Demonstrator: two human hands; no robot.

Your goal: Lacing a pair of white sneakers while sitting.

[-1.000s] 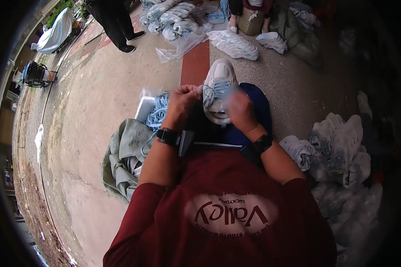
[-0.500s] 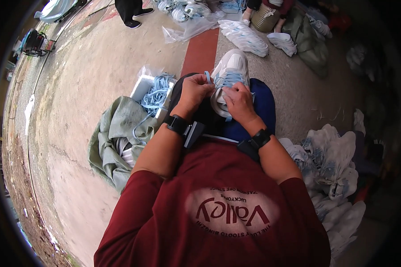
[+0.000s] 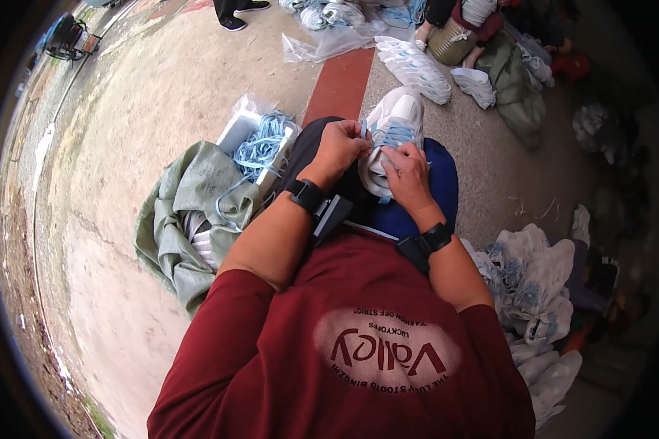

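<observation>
A white sneaker [image 3: 395, 117] rests on my lap, toe pointing away from me. A light blue shoelace [image 3: 395, 135] is threaded through its eyelets. My left hand [image 3: 342, 146] pinches the lace at the shoe's left side. My right hand [image 3: 406, 172] grips the lace and the shoe's tongue area just beside it. Both wrists carry black bands. My lap is covered by dark blue cloth [image 3: 443, 183].
A white box of loose blue laces [image 3: 260, 143] sits to my left, beside a grey-green sack [image 3: 179, 219]. A heap of white sneakers [image 3: 534, 285] lies at my right. Farther off, more shoes in clear bags [image 3: 417, 69] and a seated person [image 3: 465, 25].
The view has shifted forward and down, so the shoe sits more centrally. Both hands have stayed on the lace, working closer together at the shoe's eyelets.
</observation>
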